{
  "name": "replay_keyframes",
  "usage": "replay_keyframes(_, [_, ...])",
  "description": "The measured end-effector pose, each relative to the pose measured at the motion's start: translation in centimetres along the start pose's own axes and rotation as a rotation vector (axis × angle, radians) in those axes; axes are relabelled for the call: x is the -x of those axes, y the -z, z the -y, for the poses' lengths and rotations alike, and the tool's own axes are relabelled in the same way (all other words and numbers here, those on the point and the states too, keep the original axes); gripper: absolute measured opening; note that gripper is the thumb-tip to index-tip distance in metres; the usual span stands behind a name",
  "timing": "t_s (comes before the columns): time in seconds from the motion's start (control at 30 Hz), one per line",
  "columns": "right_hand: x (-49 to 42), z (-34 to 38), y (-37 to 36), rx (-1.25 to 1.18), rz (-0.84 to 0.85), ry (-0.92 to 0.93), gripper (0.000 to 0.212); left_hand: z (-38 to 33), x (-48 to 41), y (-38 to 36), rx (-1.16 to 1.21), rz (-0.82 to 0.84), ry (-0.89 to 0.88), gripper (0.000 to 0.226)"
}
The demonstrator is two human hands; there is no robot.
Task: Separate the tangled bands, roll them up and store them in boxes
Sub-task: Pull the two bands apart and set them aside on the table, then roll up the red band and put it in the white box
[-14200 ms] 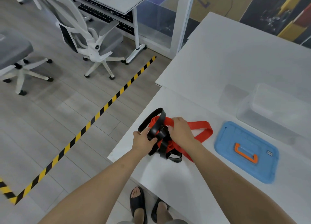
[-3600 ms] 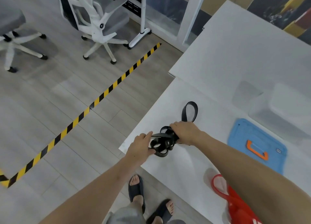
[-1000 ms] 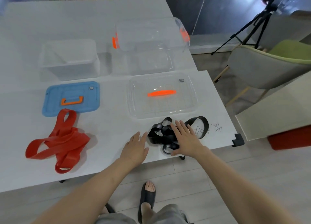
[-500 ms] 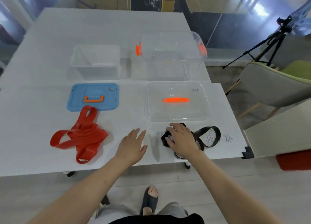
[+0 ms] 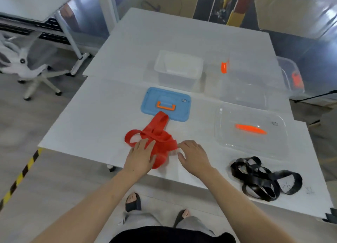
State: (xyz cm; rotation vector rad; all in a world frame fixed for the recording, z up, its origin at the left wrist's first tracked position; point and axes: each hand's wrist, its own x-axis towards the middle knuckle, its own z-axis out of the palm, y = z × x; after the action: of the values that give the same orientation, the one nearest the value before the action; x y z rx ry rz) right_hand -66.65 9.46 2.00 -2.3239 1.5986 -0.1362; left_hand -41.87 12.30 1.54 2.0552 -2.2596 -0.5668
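A loose red band [image 5: 157,131] lies near the front edge of the white table [image 5: 102,115]. My left hand [image 5: 139,156] rests flat on its near part, fingers straight. Just right of the red band my right hand [image 5: 193,156] hovers with fingers spread, its fingertips at the band's right edge. A tangled black band [image 5: 262,178] lies alone at the front right of the table. Behind stand a small clear box [image 5: 177,68] and a larger clear box [image 5: 251,82] with orange clips.
A blue lid [image 5: 165,104] with an orange handle lies just behind the red band. A clear lid [image 5: 249,129] with an orange handle lies at the right. A white office chair [image 5: 23,64] and yellow-black floor tape [image 5: 20,177] are at the left.
My right hand has let go of the black band and both hands have moved left to the red band. My view has swung left.
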Motion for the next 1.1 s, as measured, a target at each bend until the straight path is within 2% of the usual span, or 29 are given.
replay_keyframes(0.13, [-2.8,4.0,-0.7,-0.007,0.037,-0.057,0.043,4.3,-0.9,0.8,0.019,0.013,-0.009,0.060])
replay_keyframes(0.23, [-4.7,5.4,-1.4,-0.070,0.148,-0.216,0.057,6.8,-2.4,1.1,0.032,0.073,-0.034,0.064])
replay_keyframes(0.3, [-5.6,5.8,-2.0,-0.112,0.215,-0.327,0.059,8.4,-3.3,1.1,0.054,0.098,-0.043,0.065])
replay_keyframes(0.5, [-6.8,6.5,-3.4,-0.128,0.172,-0.451,0.029,11.6,-4.3,1.7,0.148,0.154,-0.042,0.064])
replay_keyframes(0.63, [-7.1,7.5,-2.8,-0.126,-0.005,-0.409,0.014,12.6,-4.2,3.1,0.189,0.132,-0.048,0.059])
replay_keyframes(0.73, [-7.8,8.4,-0.9,-0.286,-0.140,-0.358,0.022,13.1,-4.4,4.5,0.207,0.094,-0.040,0.053])
replay_keyframes(0.9, [-8.6,10.0,2.9,-0.372,-0.151,-0.243,0.032,12.3,-5.7,8.0,0.266,0.063,-0.013,0.052])
replay_keyframes(1.1, [-8.8,10.6,6.4,-0.529,-0.131,-0.158,0.032,8.9,-6.5,10.6,0.399,0.056,-0.092,0.048])
